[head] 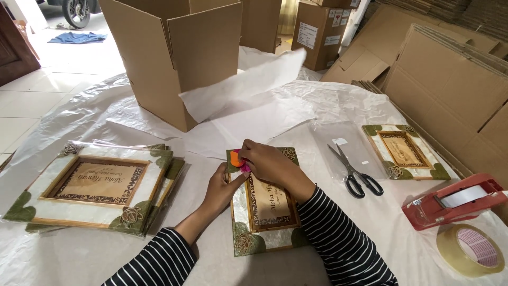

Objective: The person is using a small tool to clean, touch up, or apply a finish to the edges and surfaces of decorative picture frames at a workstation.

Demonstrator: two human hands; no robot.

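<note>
Frame (264, 206) lies flat on the white sheet (275, 114) in front of an open box (174, 58), its top edge steadied by the left hand (222, 185). Right hand (267, 164) pinches small orange and pink stickers (239, 161) at the top-left corner. They could go on crooked or creased if the frame slides on the slippery sheet.

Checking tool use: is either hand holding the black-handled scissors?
No: the black-handled scissors lie untouched on the white paper, right of both hands on the decorated wooden frame.

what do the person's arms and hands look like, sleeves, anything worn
Both arms wear long sleeves with thin black and white stripes, pushed up short of the wrists. The left hand and right hand are bare: no gloves, and no rings, watch or bracelet show on the fingers or wrists.
</note>
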